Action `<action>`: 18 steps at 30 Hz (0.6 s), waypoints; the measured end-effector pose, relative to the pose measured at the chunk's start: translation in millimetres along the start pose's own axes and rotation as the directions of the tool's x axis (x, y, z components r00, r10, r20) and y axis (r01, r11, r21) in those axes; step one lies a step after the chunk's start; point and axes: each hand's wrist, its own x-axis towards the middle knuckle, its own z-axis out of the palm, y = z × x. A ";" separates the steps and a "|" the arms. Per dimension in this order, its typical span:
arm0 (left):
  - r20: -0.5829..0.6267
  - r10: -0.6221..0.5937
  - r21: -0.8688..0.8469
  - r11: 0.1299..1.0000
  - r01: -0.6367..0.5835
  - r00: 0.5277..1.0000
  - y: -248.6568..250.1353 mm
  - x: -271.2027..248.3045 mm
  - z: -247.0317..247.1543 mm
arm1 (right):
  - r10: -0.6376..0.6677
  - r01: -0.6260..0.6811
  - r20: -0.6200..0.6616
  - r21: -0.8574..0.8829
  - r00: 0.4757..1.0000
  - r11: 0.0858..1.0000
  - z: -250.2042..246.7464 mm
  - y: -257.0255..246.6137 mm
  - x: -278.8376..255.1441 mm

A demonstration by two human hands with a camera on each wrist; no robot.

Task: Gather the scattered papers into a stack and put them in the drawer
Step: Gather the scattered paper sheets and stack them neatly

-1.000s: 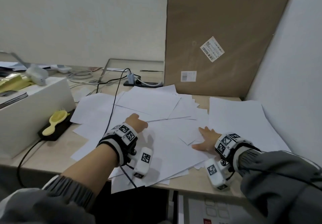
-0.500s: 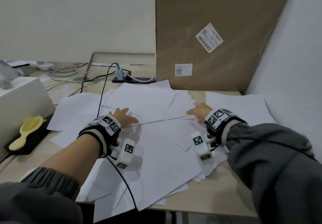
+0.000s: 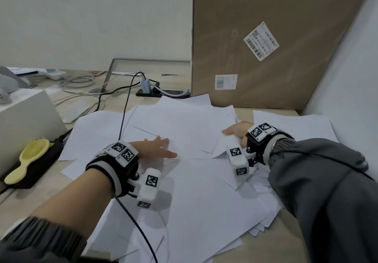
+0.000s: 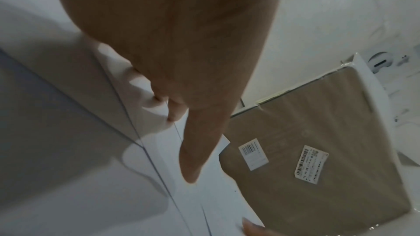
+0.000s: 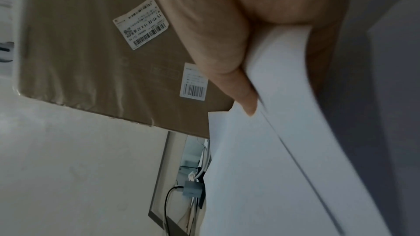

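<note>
My left hand (image 3: pixel 152 150) lies flat with straight fingers on the scattered papers (image 3: pixel 184 131) covering the desk (image 3: pixel 32 197), while my right hand (image 3: pixel 237 132) pinches the edge of some sheets near the cardboard box (image 3: pixel 276 37).

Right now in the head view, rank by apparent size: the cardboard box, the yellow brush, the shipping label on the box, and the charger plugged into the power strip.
1. cardboard box, by far the largest
2. yellow brush
3. shipping label
4. charger, smallest

The brush lies nearer the camera than the label, so that ranking is unsure.
</note>
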 end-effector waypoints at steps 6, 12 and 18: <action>-0.173 0.061 -0.586 0.796 -0.153 0.983 -12.4 -20.7 3.2 | -0.015 0.005 -0.072 -0.139 0.997 0.990 -7.9 20.9 -2.2; -0.349 -0.240 -0.709 0.699 -0.088 0.906 -20.9 -41.4 6.9 | -0.089 0.091 -0.220 -0.002 0.971 0.996 -25.7 49.9 -30.0; -0.319 -0.306 -0.713 0.702 -0.014 0.897 -6.0 -69.2 23.8 | -0.091 0.155 -0.215 0.303 0.972 0.940 -19.8 77.0 -67.9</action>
